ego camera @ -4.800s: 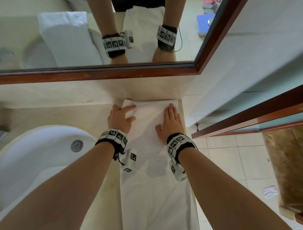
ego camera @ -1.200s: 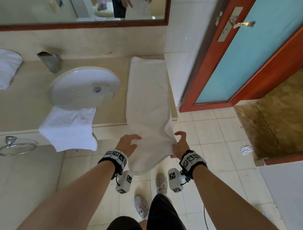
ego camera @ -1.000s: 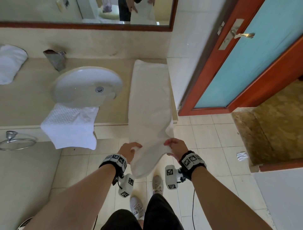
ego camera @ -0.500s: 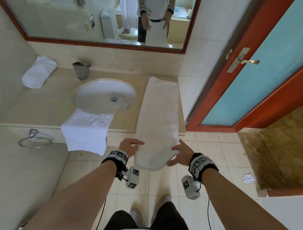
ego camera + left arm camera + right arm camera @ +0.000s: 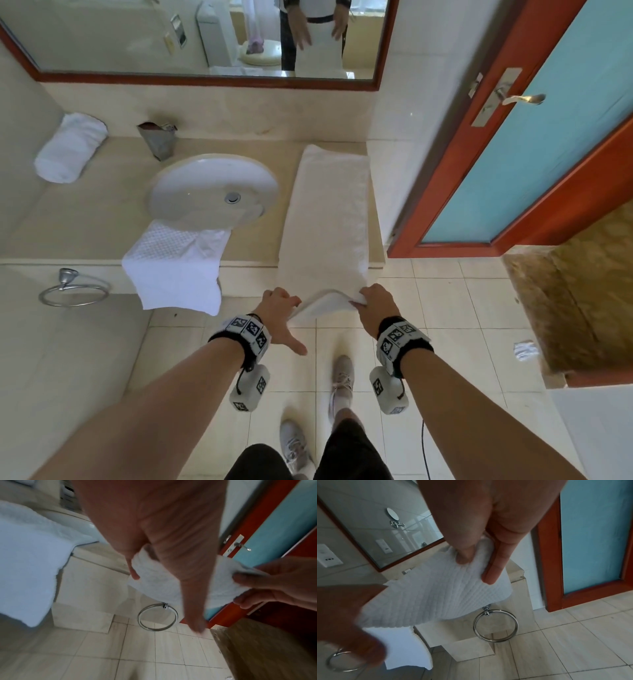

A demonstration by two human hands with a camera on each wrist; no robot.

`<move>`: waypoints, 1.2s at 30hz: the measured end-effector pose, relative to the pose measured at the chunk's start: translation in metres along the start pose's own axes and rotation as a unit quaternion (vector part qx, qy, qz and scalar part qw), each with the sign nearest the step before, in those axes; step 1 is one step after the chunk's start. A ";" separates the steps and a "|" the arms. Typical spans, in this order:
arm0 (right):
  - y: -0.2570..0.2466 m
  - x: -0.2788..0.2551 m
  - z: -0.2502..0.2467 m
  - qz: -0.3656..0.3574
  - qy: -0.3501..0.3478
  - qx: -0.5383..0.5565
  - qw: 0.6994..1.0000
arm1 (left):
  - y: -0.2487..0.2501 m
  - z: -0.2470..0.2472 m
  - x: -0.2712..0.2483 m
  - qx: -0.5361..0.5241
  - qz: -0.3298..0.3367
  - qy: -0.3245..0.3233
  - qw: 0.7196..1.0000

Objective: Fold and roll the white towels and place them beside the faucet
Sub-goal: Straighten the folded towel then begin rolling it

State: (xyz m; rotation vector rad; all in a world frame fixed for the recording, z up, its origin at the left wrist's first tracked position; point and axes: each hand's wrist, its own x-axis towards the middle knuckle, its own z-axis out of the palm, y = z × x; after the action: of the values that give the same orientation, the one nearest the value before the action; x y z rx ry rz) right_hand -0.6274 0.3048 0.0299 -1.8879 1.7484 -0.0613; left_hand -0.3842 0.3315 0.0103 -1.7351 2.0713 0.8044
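Since the smoothing, both hands are lifting the long towel's (image 5: 325, 219) hanging end off the desk (image 5: 85, 212): right hand (image 5: 375, 305) pinching, left hand (image 5: 277, 308) gripping, thumb out. One rolled towel (image 5: 70, 152) is lying near the faucet (image 5: 158, 143); another towel (image 5: 174, 267) is waiting.

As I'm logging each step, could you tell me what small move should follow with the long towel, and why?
Probably turn the lifted end over to start the roll. Both the left hand and right hand hold the towel by its overhanging end, while the rest lies flat on the counter.
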 end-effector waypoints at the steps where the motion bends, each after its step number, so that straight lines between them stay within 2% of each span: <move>1: 0.001 0.001 0.001 -0.006 -0.002 -0.004 1.000 | 0.001 0.004 0.004 -0.017 -0.006 0.035 0.999; 4: 0.009 0.005 0.002 -0.014 0.022 -0.080 0.996 | 0.002 0.003 0.013 -0.073 -0.038 0.163 0.983; 6: 0.014 0.008 0.000 -0.038 0.057 -0.129 0.989 | 0.002 -0.005 0.016 -0.082 -0.030 0.211 0.974; 8: 0.016 0.012 -0.002 -0.060 0.049 -0.099 0.992 | 0.002 -0.015 0.019 -0.112 -0.012 0.249 0.962; 10: 0.013 0.013 -0.006 -0.042 0.025 -0.005 0.999 | 0.007 -0.022 0.020 -0.136 -0.009 0.269 0.953; 12: 0.009 0.012 -0.009 -0.035 0.032 0.060 0.997 | 0.013 -0.028 0.022 -0.111 0.000 0.260 0.959; 15: 0.009 0.018 -0.009 -0.061 0.043 0.080 0.994 | 0.017 -0.033 0.031 0.003 0.041 0.246 0.969; 17: 0.011 0.026 -0.007 -0.077 0.043 0.077 0.993 | 0.016 -0.034 0.038 0.084 0.060 0.246 0.964; 21: 0.021 0.038 0.000 -0.134 0.058 0.010 0.989 | 0.005 -0.035 0.046 0.202 0.092 0.219 0.950; 25: 0.027 0.049 0.007 -0.139 0.005 -0.109 0.984 | -0.001 -0.038 0.057 0.275 0.098 0.141 0.946; 28: 0.027 0.055 0.009 -0.133 -0.063 -0.235 0.961 | 0.010 -0.041 0.062 0.259 0.097 0.132 0.952; 31: 0.024 0.058 0.013 -0.146 -0.034 -0.285 0.947 | 0.014 -0.039 0.067 0.216 0.121 0.162 0.955; 34: 0.019 0.064 0.026 -0.206 0.007 -0.235 0.950 | 0.012 -0.038 0.073 0.139 0.134 0.174 0.965; 36: 0.017 0.068 0.033 -0.235 0.009 -0.171 0.957 | 0.012 -0.040 0.074 0.082 0.131 0.188 0.970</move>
State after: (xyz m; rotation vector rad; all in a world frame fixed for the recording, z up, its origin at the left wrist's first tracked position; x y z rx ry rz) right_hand -0.6196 0.2534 -0.0277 -2.5321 1.3453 0.0512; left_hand -0.4070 0.2497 0.0020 -1.6439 2.5732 0.3714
